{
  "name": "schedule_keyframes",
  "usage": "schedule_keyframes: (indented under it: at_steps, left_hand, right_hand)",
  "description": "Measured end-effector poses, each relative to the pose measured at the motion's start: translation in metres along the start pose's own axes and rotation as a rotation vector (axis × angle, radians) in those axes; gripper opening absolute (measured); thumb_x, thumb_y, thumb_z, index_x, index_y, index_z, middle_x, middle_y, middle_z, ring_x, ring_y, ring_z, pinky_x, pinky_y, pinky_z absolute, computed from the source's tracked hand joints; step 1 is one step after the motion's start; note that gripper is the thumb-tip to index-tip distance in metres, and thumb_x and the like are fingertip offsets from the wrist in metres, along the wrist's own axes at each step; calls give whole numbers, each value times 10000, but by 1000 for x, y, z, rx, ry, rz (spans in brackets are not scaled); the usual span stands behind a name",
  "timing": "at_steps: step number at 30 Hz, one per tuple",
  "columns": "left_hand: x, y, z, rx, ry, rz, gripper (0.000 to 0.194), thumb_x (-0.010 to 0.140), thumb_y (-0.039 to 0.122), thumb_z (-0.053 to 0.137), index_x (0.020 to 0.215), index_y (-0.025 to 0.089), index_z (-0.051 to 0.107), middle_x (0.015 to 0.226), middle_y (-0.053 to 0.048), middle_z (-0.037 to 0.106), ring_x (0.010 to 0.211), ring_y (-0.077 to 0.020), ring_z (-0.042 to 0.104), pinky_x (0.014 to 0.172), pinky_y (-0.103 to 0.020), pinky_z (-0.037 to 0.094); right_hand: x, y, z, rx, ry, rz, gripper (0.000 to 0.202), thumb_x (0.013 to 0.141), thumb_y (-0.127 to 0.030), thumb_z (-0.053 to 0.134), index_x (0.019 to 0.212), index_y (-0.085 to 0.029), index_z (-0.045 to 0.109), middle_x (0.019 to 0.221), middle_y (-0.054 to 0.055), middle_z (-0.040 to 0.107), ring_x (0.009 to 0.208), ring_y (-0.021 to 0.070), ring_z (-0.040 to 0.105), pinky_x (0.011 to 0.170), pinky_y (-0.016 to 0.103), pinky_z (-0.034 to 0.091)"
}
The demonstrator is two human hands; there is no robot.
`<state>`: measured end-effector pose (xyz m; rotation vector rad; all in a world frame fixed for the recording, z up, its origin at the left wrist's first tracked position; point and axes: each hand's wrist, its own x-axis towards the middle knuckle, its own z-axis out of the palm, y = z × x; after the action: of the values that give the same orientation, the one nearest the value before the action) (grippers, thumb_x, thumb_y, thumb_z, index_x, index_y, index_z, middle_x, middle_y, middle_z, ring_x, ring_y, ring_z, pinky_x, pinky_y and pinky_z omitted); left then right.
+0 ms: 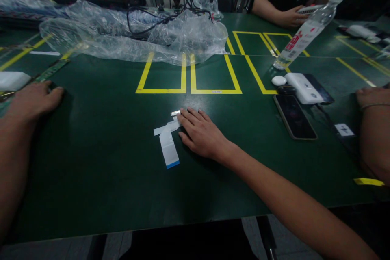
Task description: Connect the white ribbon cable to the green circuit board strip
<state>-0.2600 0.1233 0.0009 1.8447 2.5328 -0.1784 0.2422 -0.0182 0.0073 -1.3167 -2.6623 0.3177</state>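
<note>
On the dark green table (100, 178) lies a white flat ribbon cable (168, 145), folded into a branching shape, with a blue strip at its near end and a shiny connector at its far end. My right hand (202, 134) rests palm down just right of it, fingers stretched out and fingertips at the connector end. At the far left, my left hand (33, 99) lies low over the table beside a narrow green circuit board (51, 70) and a white rounded object (14, 80). Its thumb sticks out; the other fingers are partly hidden.
Clear plastic wrap (134, 36) with black cables spreads across the back. Right of centre are a tilted plastic bottle (307, 34), a phone (295, 117) and a white power bank (304, 88). Another person's arm (376, 130) rests at the right edge; a further person sits opposite.
</note>
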Motion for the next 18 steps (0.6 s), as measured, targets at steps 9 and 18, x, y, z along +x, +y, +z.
schedule_keyframes:
  at_steps: [9,18]
  left_hand:
    - [-46,91,-17,1,11,456,735,1062,653,136,1324,72,502,1489,-99,526,1374,-377,477,1192,-548,372]
    - [-126,180,-10,0,99,882,706,1083,487,227,1600,24,357,1613,-209,379,1519,-356,329,1257,-528,273]
  right_hand:
    - [0,-2,0,-11,8,8,611,1060,-414,429,1591,-113,389,1675,144,365,1560,304,288,1283,519,234]
    - [0,-1,1,-18,13,0,609,1060,-408,428,1588,-105,392,1672,150,371,1556,309,297,1279,520,240]
